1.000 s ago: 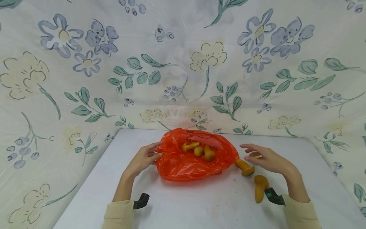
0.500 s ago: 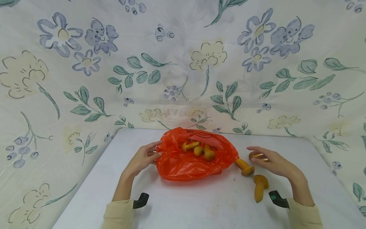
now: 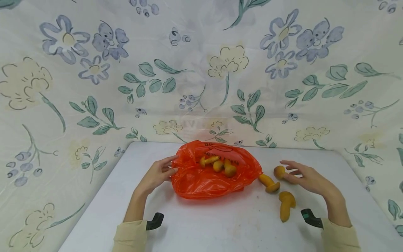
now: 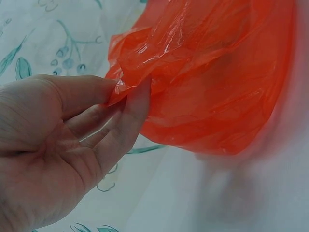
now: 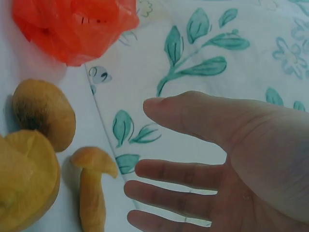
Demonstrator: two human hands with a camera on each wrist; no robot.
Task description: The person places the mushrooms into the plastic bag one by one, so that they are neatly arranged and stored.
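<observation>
A red plastic bag (image 3: 201, 185) lies with its mouth spread open, several yellow-brown mushrooms (image 3: 231, 170) inside it. At the bag's left edge my left hand (image 3: 158, 174) pinches the plastic between thumb and fingers, which the left wrist view shows close up on the bunched film (image 4: 193, 92). My right hand (image 3: 306, 176) hovers over a mushroom (image 3: 278, 172) to the right of the bag, partly hiding its stem. In the right wrist view, the fingers (image 5: 178, 174) are extended and apart, holding nothing. Two more mushrooms lie nearby, one by the bag's corner (image 3: 268, 183) and one nearer the front (image 3: 286, 206).
Everything rests on a white table (image 3: 220, 227). Behind and beside it hangs a floral-patterned cloth (image 3: 201, 87). Black wrist devices show at the left sleeve (image 3: 155, 221) and the right sleeve (image 3: 311, 218).
My right hand has moved right, away from the bag, uncovering more of the mushroom beneath it. My left hand stays at the bag's edge.
</observation>
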